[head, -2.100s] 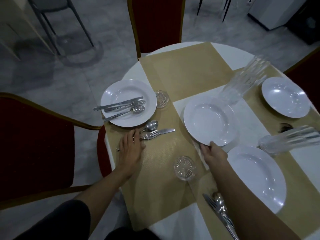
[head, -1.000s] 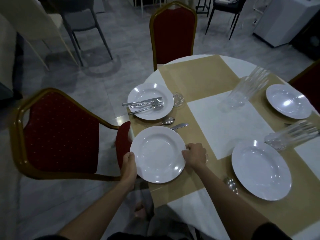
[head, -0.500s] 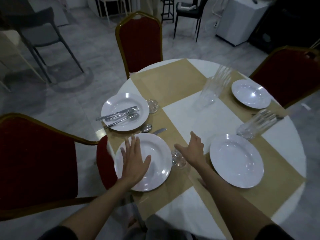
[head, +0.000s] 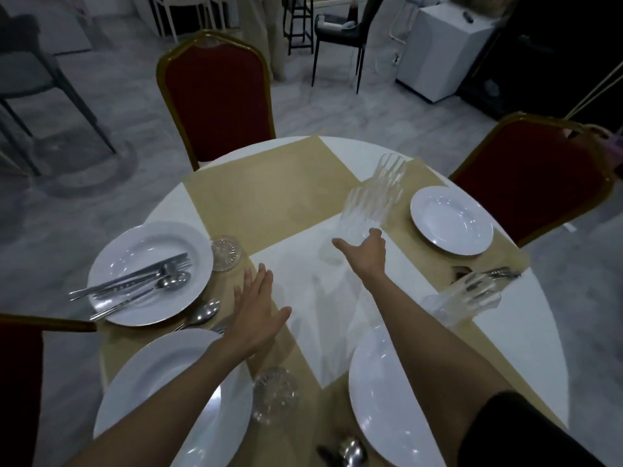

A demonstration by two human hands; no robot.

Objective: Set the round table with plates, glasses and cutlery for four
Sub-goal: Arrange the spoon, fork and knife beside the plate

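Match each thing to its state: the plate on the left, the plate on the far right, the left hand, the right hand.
Things:
1 plate on the left
2 plate on the far right
3 left hand
4 right hand

States:
A at the base of the tall glass
B fingers straight, holding nothing
C bare
D carries cutlery

Pairs: 1-D, 2-C, 3-B, 4-A.

Red chair (head: 215, 96), white cabinet (head: 441, 52)
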